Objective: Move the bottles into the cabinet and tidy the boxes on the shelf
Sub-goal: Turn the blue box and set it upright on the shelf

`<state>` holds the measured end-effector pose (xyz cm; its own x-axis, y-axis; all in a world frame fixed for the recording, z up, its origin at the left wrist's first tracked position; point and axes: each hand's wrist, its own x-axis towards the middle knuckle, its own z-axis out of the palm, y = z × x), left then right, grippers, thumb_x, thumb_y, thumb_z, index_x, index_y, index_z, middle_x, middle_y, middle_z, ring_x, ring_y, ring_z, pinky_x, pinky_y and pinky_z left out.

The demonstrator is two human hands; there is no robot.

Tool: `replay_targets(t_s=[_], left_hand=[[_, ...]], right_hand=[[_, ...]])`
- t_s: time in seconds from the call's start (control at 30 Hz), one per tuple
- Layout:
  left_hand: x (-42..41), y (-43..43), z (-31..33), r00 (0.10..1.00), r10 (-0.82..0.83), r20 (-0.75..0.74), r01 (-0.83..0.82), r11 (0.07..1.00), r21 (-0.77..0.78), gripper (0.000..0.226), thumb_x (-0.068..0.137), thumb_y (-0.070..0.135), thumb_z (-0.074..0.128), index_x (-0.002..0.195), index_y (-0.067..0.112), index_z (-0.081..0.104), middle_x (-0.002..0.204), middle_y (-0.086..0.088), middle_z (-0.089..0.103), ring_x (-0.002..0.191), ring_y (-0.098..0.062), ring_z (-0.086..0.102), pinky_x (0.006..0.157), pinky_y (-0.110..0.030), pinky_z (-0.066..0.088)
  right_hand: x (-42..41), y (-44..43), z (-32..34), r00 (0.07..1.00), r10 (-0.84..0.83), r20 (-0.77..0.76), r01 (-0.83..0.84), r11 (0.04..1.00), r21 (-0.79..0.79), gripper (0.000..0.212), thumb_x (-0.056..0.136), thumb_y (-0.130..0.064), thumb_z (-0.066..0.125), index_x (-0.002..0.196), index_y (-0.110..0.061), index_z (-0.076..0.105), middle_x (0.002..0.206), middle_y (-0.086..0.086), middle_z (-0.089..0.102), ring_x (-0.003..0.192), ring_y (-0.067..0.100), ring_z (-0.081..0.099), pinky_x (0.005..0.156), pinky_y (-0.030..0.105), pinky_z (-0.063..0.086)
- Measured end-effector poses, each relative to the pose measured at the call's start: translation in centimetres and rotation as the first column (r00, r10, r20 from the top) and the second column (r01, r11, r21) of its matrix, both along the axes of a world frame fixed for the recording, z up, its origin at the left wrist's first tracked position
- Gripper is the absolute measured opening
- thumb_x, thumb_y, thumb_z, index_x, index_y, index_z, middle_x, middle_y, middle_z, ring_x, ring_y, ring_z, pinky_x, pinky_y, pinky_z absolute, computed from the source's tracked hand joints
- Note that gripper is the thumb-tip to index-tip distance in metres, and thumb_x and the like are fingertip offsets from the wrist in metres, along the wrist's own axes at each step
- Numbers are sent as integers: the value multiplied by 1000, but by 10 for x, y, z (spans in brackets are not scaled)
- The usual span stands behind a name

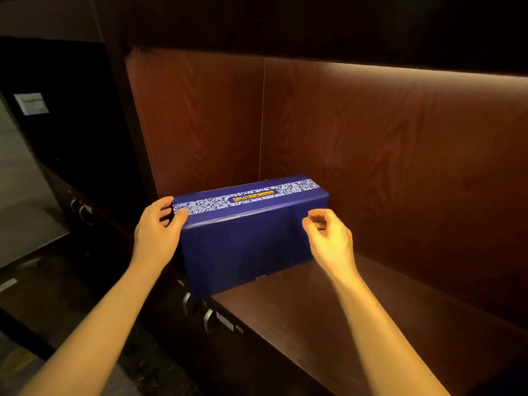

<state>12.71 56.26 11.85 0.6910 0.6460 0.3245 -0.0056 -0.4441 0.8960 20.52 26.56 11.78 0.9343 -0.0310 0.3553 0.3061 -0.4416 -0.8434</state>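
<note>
A long dark blue box (pixel 243 241) with a white patterned band and yellow lettering on top stands on the wooden shelf (pixel 357 315), its near left corner jutting past the shelf's front edge. My left hand (pixel 158 230) wraps the box's left end, thumb on the top edge. My right hand (pixel 328 235) hovers at the box's right front, fingers curled and pinched, holding nothing; whether it touches the box is unclear. No bottles are in view.
The shelf niche has reddish wood back panels (pixel 400 155) lit from above. Below the shelf are dark cabinet doors with metal handles (pixel 210 318). More handles (pixel 83 210) show on the cabinet to the left. A pale floor lies at far left.
</note>
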Motion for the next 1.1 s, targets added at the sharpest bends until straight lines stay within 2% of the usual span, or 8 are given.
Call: replay_targets(t_s=[0.2, 0.3, 0.43, 0.67, 0.83, 0.93, 1.03, 1.1], left_hand=[[26, 12, -5, 998, -38, -58, 34, 996, -83, 68, 91, 28, 68, 151, 14, 37, 153, -7, 42, 136, -23, 45, 110, -43, 40], [29, 15, -5, 996, -43, -78, 41, 999, -30, 66, 92, 21, 68, 150, 11, 37, 150, -10, 38, 134, -24, 44, 111, -42, 39], [33, 13, -9, 991, -59, -124, 59, 998, 1, 51, 99, 21, 57, 147, 15, 42, 146, -7, 28, 133, -20, 39, 103, -27, 32], [29, 8, -15, 992, -81, -98, 81, 997, -1, 51, 99, 23, 55, 147, 19, 38, 147, -3, 24, 130, -11, 34, 101, -24, 30], [21, 6, -20, 989, -119, -89, 113, 991, -71, 59, 94, 31, 64, 146, 28, 37, 143, 5, 30, 121, -5, 39, 87, -15, 35], [5, -1, -22, 990, -130, -46, 127, 990, -67, 65, 79, 47, 73, 135, 34, 42, 131, 11, 32, 112, 7, 42, 93, -19, 37], [-11, -12, -24, 989, -139, -55, 138, 990, -31, 72, 66, 61, 69, 129, 40, 41, 124, 16, 31, 108, 26, 36, 77, -2, 37], [-20, -17, -26, 986, -151, -67, 150, 989, -7, 76, 61, 70, 67, 127, 43, 40, 120, 19, 31, 113, 23, 34, 78, -4, 37]], right_hand=[[50, 24, -5, 984, -22, -174, 26, 999, 24, 77, 96, -44, 63, 158, -16, 27, 165, 5, 28, 149, 24, 31, 117, 38, 30], [60, 40, -8, 975, -52, -217, 62, 997, 39, 94, 93, -55, 60, 162, -19, 7, 171, 1, 0, 155, 25, 14, 120, 42, 24], [71, 60, -10, 967, -107, -232, 114, 993, 19, 105, 89, -58, 65, 161, -18, 0, 170, 4, -13, 156, 31, 8, 119, 50, 26], [92, 66, -11, 971, -72, -228, 94, 992, 86, 101, 90, -45, 71, 162, -20, 4, 170, 1, -11, 155, 29, 14, 118, 47, 28], [109, 65, -11, 974, -29, -225, 55, 992, 111, 98, 90, -43, 71, 162, -22, 9, 171, -3, -5, 154, 27, 18, 118, 43, 27], [120, 68, -11, 970, 40, -239, -1, 987, 161, 93, 92, -40, 69, 162, -26, 11, 170, -6, -3, 154, 26, 17, 118, 43, 26], [131, 71, -6, 962, 81, -260, -38, 985, 169, 83, 95, -36, 63, 161, -28, 13, 170, -6, 2, 154, 26, 18, 119, 43, 24], [134, 73, -4, 960, 83, -266, -39, 985, 169, 81, 96, -35, 63, 161, -26, 16, 170, -3, 10, 153, 25, 22, 121, 43, 23]])
